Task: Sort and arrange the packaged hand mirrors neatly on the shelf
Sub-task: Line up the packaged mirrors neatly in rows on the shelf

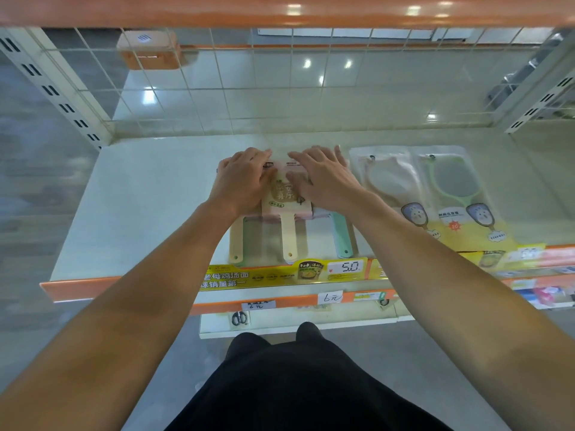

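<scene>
A stack of packaged square hand mirrors (284, 197) lies in the middle of the white shelf (149, 197), handles pointing toward me in cream, green and teal. My left hand (244, 178) rests flat on the stack's left side. My right hand (320, 177) lies flat on its right side, fingers spread. To the right, two packaged oval mirrors lie side by side: a pink one (392, 181) and a green one (455, 188), both on yellow backing cards.
A wire grid panel (280, 88) closes the shelf's back. An orange price rail (124, 287) with yellow labels runs along the front edge. Lower shelves with small goods sit below. An orange and white box (149, 54) lies beyond the grid.
</scene>
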Demonstrator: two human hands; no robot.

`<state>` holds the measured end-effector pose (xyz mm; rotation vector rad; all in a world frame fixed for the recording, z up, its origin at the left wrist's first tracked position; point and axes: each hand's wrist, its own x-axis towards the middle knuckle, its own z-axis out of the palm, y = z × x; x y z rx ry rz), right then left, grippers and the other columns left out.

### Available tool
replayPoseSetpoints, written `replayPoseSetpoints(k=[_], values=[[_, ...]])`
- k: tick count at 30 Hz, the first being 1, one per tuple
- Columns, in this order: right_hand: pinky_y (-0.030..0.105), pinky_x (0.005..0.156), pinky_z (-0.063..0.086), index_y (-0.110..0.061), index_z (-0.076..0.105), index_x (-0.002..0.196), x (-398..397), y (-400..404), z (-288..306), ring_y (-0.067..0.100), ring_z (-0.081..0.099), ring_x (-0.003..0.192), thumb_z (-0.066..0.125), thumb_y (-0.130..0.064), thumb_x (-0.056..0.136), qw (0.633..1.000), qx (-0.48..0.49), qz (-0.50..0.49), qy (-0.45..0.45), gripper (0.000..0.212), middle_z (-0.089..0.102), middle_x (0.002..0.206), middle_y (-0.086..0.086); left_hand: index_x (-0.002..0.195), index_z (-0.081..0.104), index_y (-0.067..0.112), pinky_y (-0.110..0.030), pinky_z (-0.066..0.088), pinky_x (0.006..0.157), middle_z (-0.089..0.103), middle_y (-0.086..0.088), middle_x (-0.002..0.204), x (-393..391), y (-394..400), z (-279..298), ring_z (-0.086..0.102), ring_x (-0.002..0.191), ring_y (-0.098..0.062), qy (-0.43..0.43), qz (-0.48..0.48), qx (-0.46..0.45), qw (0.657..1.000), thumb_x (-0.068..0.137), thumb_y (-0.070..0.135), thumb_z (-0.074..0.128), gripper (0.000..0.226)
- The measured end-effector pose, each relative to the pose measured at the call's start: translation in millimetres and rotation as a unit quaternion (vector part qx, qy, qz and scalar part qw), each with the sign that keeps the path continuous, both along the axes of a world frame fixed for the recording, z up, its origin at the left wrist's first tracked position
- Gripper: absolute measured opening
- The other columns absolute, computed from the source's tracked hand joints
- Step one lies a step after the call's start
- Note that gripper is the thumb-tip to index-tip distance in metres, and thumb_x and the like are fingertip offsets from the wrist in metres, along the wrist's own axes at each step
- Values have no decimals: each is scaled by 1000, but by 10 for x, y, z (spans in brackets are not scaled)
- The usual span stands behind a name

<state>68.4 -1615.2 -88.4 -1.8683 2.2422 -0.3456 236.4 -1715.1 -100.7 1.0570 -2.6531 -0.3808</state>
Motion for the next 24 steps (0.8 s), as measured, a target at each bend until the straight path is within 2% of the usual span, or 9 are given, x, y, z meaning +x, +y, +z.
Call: replayPoseSetpoints(k=[3, 7, 10, 12, 15, 17, 20, 24], values=[[49, 120, 11, -28, 34, 148, -86, 105, 5, 26, 23, 143, 32, -46, 102, 998, -33, -41, 14, 49, 40, 149, 2, 143, 38, 25, -51, 29, 106, 41, 0, 147, 106, 28, -11, 36, 135, -25, -5, 49, -13, 999, 100, 47, 31, 49], [43, 117, 20, -21, 37, 146, -102, 241, -50, 26, 30, 140, 29, -42, 104, 999, -7, -46, 23, 47, 42, 148, 5, 143, 39, 27, -51, 25, 108, 44, 3, 145, 211, 124, -107, 34, 137, -24, -18, 37, 14, 999, 99, 47, 30, 49], [44, 121, 9, -23, 29, 150, -90, 299, -74, 28, 14, 148, 26, -43, 105, 999, 6, -52, 6, 49, 27, 158, 7, 147, 32, 27, -52, 19, 113, 34, 0, 153, 240, 158, -96, 23, 143, -28, -21, 38, 11, 999, 100, 47, 30, 51], [45, 121, 4, -25, 29, 150, -52, 377, -18, 28, 5, 150, 29, -42, 104, 998, -20, -58, -12, 50, 19, 161, 6, 146, 34, 26, -52, 17, 114, 30, -1, 155, 307, 204, -26, 20, 144, -30, -7, 35, -2, 999, 100, 42, 35, 49], [42, 115, 26, -22, 45, 141, 81, 589, 77, 24, 24, 142, 45, -38, 99, 995, -80, -56, -28, 45, 37, 150, 1, 134, 50, 22, -46, 34, 104, 45, -1, 143, 480, 363, 55, 41, 133, -24, 38, -10, -13, 999, 93, 28, 50, 42], [37, 105, 38, -24, 52, 133, 170, 712, 51, 19, 37, 130, 53, -41, 95, 996, -81, -34, -22, 42, 47, 139, -4, 129, 54, 23, -42, 38, 98, 50, 4, 136, 569, 502, 53, 47, 126, -19, 26, -38, -2, 999, 86, 29, 60, 44], [36, 98, 44, -25, 59, 124, 226, 770, -80, 18, 47, 120, 60, -44, 91, 996, -90, -17, 4, 38, 56, 125, -6, 123, 57, 25, -39, 35, 97, 49, 6, 128, 578, 612, -3, 46, 121, -18, 10, -39, 9, 999, 78, 34, 69, 47], [37, 89, 49, -20, 66, 115, 214, 759, -165, 22, 55, 112, 66, -42, 89, 990, -137, -16, 0, 34, 64, 115, -4, 115, 60, 21, -40, 39, 93, 54, 3, 120, 526, 598, -37, 51, 114, -23, 34, -18, -6, 999, 81, 26, 70, 35]])
